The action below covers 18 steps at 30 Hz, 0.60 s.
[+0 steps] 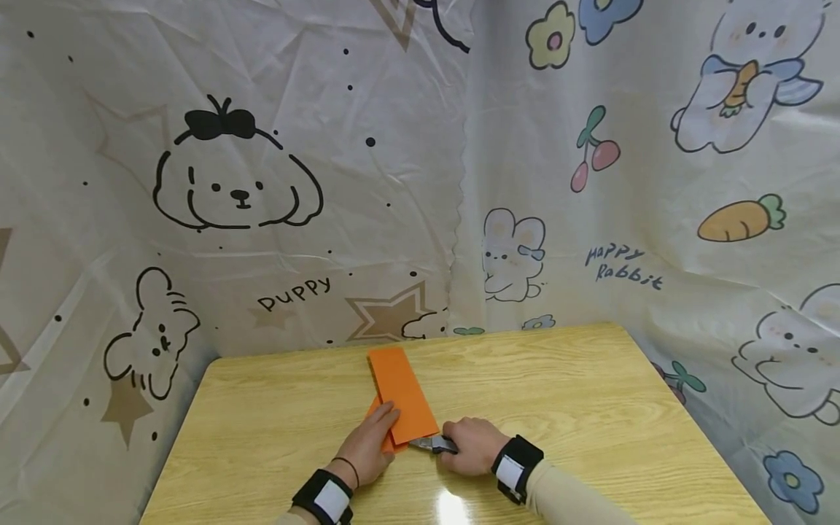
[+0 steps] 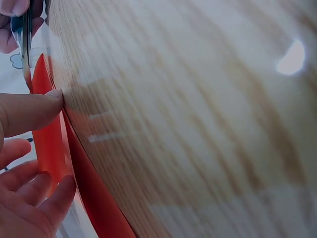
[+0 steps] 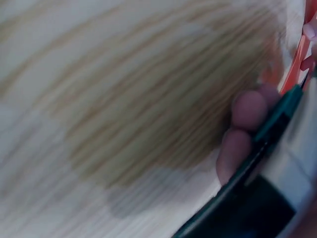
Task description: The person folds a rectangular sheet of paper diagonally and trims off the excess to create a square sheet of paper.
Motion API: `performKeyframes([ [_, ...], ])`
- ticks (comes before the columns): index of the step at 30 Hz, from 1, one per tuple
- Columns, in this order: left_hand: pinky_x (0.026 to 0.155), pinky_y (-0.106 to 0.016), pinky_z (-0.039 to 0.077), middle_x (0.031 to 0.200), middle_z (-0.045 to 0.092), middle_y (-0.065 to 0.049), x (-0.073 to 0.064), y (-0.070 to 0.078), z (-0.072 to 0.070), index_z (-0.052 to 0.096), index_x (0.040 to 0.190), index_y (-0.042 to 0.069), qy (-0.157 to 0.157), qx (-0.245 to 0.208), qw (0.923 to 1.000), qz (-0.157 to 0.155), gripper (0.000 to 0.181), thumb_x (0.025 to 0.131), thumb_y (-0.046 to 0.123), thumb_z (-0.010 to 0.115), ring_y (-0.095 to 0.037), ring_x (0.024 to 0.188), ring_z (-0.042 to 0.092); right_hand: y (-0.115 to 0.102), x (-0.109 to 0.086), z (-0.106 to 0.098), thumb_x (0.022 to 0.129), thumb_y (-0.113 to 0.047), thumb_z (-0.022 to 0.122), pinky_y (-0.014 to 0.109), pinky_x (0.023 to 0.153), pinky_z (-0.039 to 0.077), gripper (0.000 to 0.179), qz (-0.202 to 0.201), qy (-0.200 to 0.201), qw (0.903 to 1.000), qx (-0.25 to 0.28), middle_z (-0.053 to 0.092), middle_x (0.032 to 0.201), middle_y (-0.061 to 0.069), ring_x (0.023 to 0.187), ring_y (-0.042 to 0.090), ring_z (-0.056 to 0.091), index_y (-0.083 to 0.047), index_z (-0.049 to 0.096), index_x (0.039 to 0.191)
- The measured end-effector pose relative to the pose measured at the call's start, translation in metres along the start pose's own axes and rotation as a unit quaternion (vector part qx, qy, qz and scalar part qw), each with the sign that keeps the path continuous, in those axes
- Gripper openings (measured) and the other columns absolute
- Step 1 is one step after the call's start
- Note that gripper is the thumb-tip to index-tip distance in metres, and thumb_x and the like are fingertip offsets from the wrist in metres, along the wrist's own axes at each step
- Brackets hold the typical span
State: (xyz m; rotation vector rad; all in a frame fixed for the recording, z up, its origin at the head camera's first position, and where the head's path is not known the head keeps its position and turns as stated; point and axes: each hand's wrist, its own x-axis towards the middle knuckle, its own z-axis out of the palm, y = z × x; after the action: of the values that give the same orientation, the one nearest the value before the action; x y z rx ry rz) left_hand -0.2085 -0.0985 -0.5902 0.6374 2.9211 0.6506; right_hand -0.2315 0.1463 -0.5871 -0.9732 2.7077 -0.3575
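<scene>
Your left hand [image 1: 371, 446] pinches folded orange paper [image 1: 403, 390] on worktop [image 1: 558, 394]; your right hand [image 1: 475, 446] grips knife [image 1: 442, 444], fingers curled round it. Folding looks done; knife at paper's near edge, cut seemingly barely begun, most likely left.

Folded orange paper [image 1: 408, 397], knife [image 1: 441, 443] at its near edge.
The paper lay long and narrow on the tabletop [image 1: 558, 394], reaching away from the person at a slight slant, its layers parted and a lower part jutting out on the left, where the left hand [image 1: 367, 445] pressed it. The knife, grey-bladed and dark-handled, sat in the right hand [image 1: 475, 446], blade pointing left against the paper's near right corner.
</scene>
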Motion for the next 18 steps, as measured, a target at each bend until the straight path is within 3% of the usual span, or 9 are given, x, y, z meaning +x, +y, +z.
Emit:
performKeyframes([
  [9,0.097,-0.044,0.034,0.137,0.035,-0.012,-0.0018,-0.0009,-0.0007,0.046,0.13,0.011,-0.003,0.014,0.9998,0.014,0.061,0.074,0.018,0.07,-0.03,0.126,0.033,0.0083,-0.0046,0.0032,0.077,-0.053,0.054,0.025,0.038,0.029,0.032,0.042,0.021,0.9976,-0.05,0.043,0.055,-0.009,0.044,0.007,0.04,-0.021,0.05,0.078],
  [15,0.1,-0.047,0.029,0.135,0.036,-0.016,-0.0035,0.0,0.0032,0.053,0.125,0.016,-0.021,0.03,0.9991,0.02,0.042,0.084,0.021,0.058,-0.035,0.127,0.027,0.01,-0.0076,0.0025,0.077,-0.054,0.053,0.026,0.037,0.028,0.034,0.062,0.025,0.9949,-0.075,0.042,0.054,-0.008,0.042,0.008,0.038,-0.02,0.051,0.078],
  [18,0.1,-0.046,0.029,0.131,0.039,-0.018,-0.0025,0.0012,0.0055,0.056,0.121,0.017,-0.01,0.051,0.9981,0.034,0.034,0.087,0.024,0.054,-0.035,0.126,0.029,0.0094,-0.0085,0.0023,0.077,-0.055,0.053,0.026,0.037,0.028,0.035,0.065,0.024,0.9948,-0.075,0.042,0.054,-0.008,0.042,0.008,0.038,-0.02,0.052,0.08],
])
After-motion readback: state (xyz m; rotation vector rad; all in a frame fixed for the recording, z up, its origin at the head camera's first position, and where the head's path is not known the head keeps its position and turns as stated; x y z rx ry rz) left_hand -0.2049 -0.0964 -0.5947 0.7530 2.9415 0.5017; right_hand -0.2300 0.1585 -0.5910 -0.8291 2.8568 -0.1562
